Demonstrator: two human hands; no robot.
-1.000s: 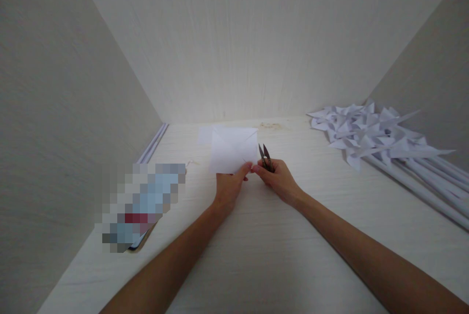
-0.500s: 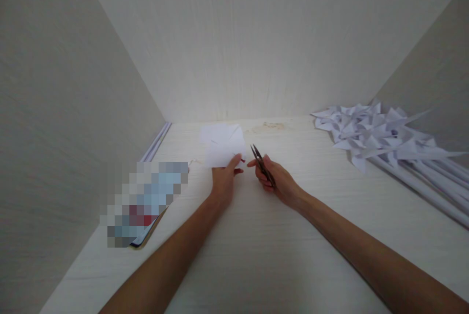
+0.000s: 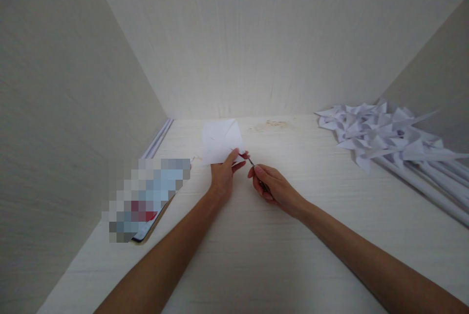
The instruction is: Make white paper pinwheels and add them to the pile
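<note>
1. The left hand (image 3: 222,177) pinches the near right corner of a square sheet of white paper (image 3: 221,140) between thumb and fingers. The sheet sits at the middle of the pale tabletop (image 3: 256,255), toward the back wall, and shows faint diagonal fold lines.

2. The right hand (image 3: 273,186) is closed around a pair of small dark thread snips (image 3: 254,167). Only the thin tip shows past the fingers, pointing up and left at the pinched corner of the paper.

3. Compared with a second ago, the paper is smaller in view and lies further left, and the snips have swung from upright beside the sheet to a low slant aimed at its corner. Half a second ago the blades stood open and apart from the paper; now the tip sits just beside the corner, and whether it touches cannot be told.

4. Judging from this, the hands appear to be lining up a cut from the corner along a fold line.

5. A heap of finished white paper pinwheels (image 3: 384,133) on white sticks lies well apart at the right edge.

6. A flat object (image 3: 146,201) at the left is pixelated, so any label is unreadable. No brand or writing can be read anywhere.
</note>
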